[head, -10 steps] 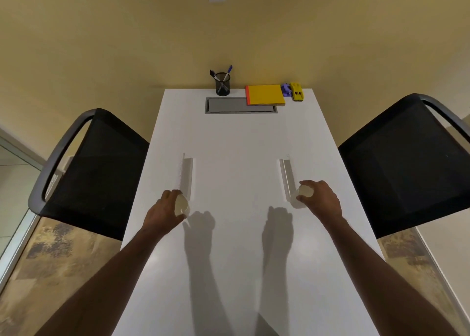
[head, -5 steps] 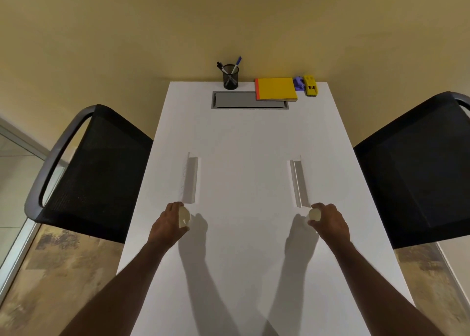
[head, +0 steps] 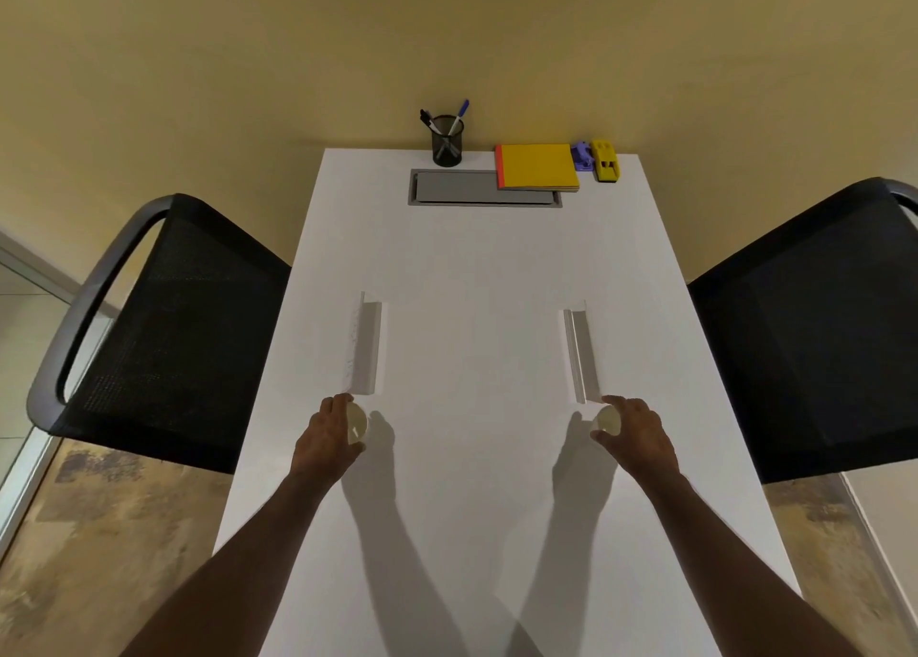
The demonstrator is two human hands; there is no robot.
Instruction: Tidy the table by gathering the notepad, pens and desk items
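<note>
At the far end of the white table (head: 477,269), going from left to right, stand a black mesh pen cup (head: 447,146) with pens (head: 459,116), a yellow notepad (head: 538,166), a small purple item (head: 581,155) and a yellow one (head: 606,160). All of them lie straight ahead, well apart from both hands. The left hand (head: 328,440) is curled round a small pale round thing (head: 356,424); the right hand (head: 633,438) holds another one (head: 607,419). The notepad lies more toward the right hand's side, so I think that hand is nearer to it
</note>
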